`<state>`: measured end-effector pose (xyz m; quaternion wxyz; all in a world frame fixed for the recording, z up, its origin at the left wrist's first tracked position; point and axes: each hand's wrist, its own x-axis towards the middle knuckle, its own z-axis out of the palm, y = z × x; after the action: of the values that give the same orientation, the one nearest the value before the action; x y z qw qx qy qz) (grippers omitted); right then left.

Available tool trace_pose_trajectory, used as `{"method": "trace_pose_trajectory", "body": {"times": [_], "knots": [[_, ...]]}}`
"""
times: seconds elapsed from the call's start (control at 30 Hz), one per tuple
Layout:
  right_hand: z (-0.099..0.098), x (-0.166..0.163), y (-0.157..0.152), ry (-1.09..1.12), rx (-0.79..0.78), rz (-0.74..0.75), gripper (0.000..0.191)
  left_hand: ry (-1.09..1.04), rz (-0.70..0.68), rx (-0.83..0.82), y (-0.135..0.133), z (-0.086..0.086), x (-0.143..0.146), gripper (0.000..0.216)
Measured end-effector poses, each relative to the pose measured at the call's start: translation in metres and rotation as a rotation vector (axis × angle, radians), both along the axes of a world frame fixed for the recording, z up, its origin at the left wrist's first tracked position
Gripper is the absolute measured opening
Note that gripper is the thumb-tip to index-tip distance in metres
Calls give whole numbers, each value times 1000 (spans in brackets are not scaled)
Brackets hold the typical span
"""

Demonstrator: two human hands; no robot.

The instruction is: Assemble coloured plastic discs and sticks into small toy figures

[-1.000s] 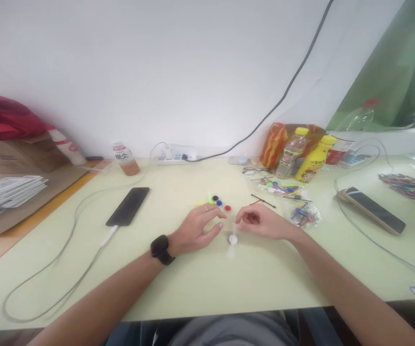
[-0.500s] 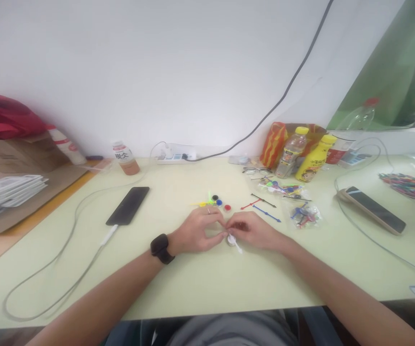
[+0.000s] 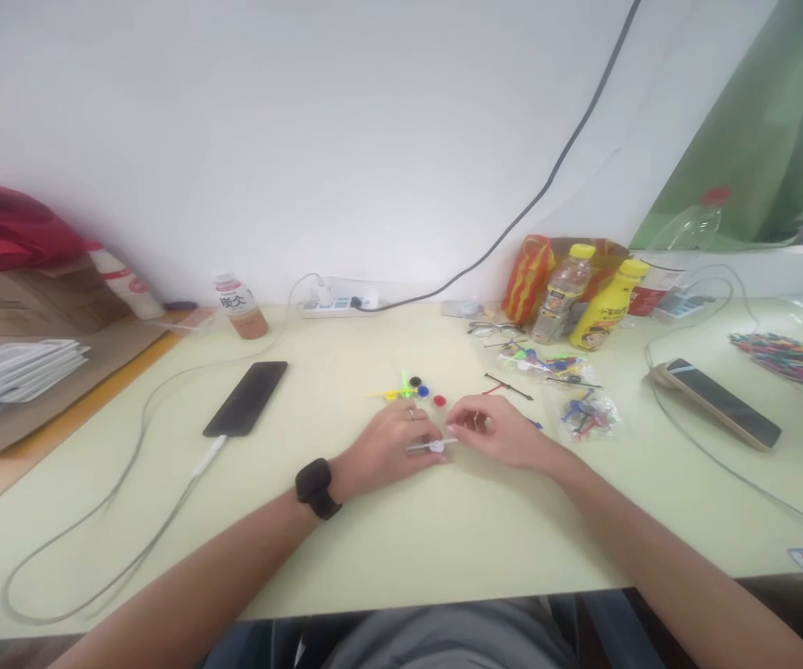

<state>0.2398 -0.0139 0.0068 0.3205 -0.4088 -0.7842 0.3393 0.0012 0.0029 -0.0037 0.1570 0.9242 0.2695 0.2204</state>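
Note:
Between my hands is a small white arrow spinner (image 3: 436, 447), a thin pointer with a round middle, lying roughly sideways. My left hand (image 3: 391, 441) is closed on it, thumb in front and fingers behind. The fingers of my right hand (image 3: 503, 432) are drawn together just above the spinner's right end; whether anything is between them cannot be made out. Beyond my left hand lie a red disc (image 3: 439, 400), a blue disc (image 3: 423, 391), a black disc (image 3: 414, 382), and yellow and green spinners (image 3: 401, 390). A black arrow (image 3: 509, 386) lies past my right hand, partly over a red one.
Bags of coloured spinner parts (image 3: 588, 414) lie at right, with a yellow bottle (image 3: 607, 307) and a clear bottle (image 3: 564, 295) behind. A phone (image 3: 246, 398) on a cable is at left, another phone (image 3: 722, 401) at right. A power strip (image 3: 338, 306) sits by the wall.
The white spinner's pointer has swung from slanting toward me to lying sideways. My right hand has shifted slightly up and right, and its fingers have parted from my left hand's.

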Motion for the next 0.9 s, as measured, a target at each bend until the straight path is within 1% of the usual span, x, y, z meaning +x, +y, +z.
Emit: {"method": "trace_pose_trajectory", "body": {"times": [0.13,0.33,0.43,0.53,0.7,0.8,0.9], "knots": [[-9,-8,-2,2,-11,25,9,-63,79,-64,3,-2,-4,19],[-21,-11,1,19,15,22,8,-87,72,-117,1,7,-8,13],[-25,-12,4,45,10,19,7,-84,79,-157,1,10,-8,16],[-29,-14,5,90,-17,19,6,-78,108,-196,4,9,-6,20],[-35,-15,5,119,-37,35,7,-33,138,-264,7,6,-3,19],[-37,-14,3,121,-14,20,8,-26,174,-271,6,4,-3,21],[-39,-14,-1,107,35,-25,11,-81,182,-254,2,1,-4,20]]}}
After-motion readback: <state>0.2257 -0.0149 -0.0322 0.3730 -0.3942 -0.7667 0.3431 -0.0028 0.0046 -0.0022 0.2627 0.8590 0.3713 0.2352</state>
